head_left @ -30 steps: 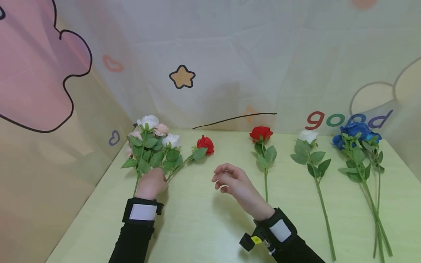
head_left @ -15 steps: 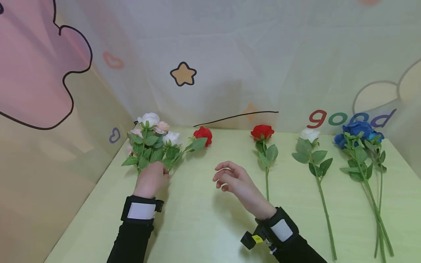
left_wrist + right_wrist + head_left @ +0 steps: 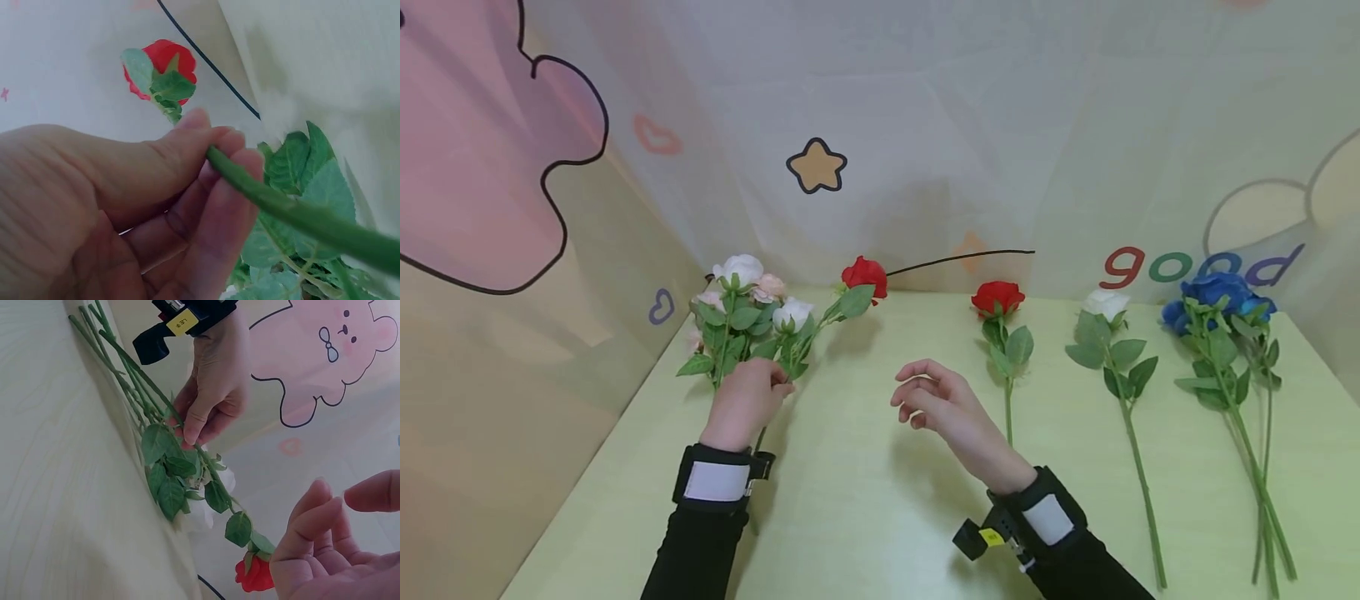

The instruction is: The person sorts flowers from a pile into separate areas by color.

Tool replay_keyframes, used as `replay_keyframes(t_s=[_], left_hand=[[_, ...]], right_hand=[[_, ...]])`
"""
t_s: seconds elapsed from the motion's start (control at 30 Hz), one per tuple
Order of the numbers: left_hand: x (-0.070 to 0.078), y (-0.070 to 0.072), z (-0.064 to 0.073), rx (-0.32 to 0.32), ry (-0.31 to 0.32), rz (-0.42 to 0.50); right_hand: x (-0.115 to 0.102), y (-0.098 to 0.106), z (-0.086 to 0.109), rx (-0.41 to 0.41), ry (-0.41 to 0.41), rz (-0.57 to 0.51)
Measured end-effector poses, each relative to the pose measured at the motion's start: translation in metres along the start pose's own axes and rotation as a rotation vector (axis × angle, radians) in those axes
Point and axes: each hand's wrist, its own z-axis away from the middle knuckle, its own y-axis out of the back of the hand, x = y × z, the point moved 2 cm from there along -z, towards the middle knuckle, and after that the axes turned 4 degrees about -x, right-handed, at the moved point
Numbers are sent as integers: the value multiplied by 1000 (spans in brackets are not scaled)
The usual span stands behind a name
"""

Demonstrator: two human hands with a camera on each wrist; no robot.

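Observation:
My left hand [image 3: 747, 402] pinches the green stem [image 3: 294, 212] of a red rose [image 3: 865, 277] between thumb and fingers. The rose's head is raised off the table, leaning right, as the right wrist view also shows. Beside and behind that hand lies a bunch of white and pale pink roses [image 3: 739, 271] with green leaves. My right hand [image 3: 951, 417] hovers over the middle of the table, fingers loosely bent, holding nothing. A second red rose [image 3: 997, 297] lies just beyond it, its lower stem hidden by the right arm.
Right of the second red rose lies a single white rose [image 3: 1105, 305]. Several blue roses [image 3: 1217, 292] with crossed stems lie at the far right. A printed cloth backdrop [image 3: 895, 167] rises behind the pale table [image 3: 842, 533].
My left hand has lifted the red rose from the table, and its head has risen toward the backdrop. My right hand has stayed nearly in place.

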Motion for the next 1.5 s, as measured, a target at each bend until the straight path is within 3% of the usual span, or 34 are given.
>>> replay_keyframes(t_s=[0.5,0.93,1.3,1.5], left_hand=[[15,5,0,37,-124,104],[27,-5,-1,-37,-186,247],[38,-17,-1,-88,-225,487],[46,-21,0,-138,-252,629]], right_hand=[[-7,8,-1,21,38,21],[-4,7,-2,18,44,86],[-1,4,-2,11,66,155],[6,-1,-4,-92,74,272]])
